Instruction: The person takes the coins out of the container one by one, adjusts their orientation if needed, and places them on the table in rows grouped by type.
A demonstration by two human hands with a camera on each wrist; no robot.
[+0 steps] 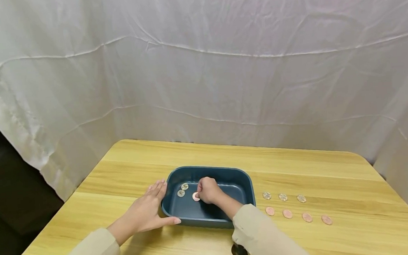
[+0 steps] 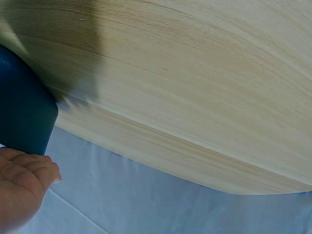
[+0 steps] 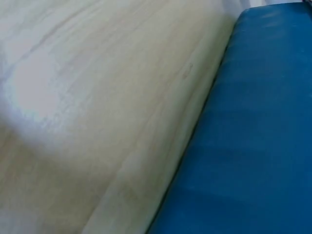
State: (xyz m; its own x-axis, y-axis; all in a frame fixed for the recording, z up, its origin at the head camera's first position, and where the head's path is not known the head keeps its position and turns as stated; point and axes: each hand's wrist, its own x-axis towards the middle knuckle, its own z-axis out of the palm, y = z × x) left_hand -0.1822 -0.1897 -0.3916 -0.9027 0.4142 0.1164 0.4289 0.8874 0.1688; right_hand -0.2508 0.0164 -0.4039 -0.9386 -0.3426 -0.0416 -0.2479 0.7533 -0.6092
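Observation:
A dark blue rectangular pan (image 1: pixel 209 222) rests on the table. My left hand (image 1: pixel 147 209) spreads along its left end, fingers at the outer left side and thumb at the near left corner; in the left wrist view, the left hand (image 2: pixel 24 183) touches the pan wall (image 2: pixel 27 107). Inside the pan, my right hand (image 1: pixel 209 190) pinches the right edge of a copper-coloured coin (image 1: pixel 195 196), close to the pan's floor. Left of it lie two pale gold coins (image 1: pixel 181 193). The right wrist view has the pan's outer wall (image 3: pixel 253 126), but no fingers.
Right of the pan, a row of pale gold coins (image 1: pixel 283 197) lies behind a row of several copper-coloured coins (image 1: pixel 287 214). A black object (image 1: pixel 239 252) shows beside the right sleeve. A pale curtain (image 1: pixel 223 91) hangs behind the wooden table (image 1: pixel 123 179).

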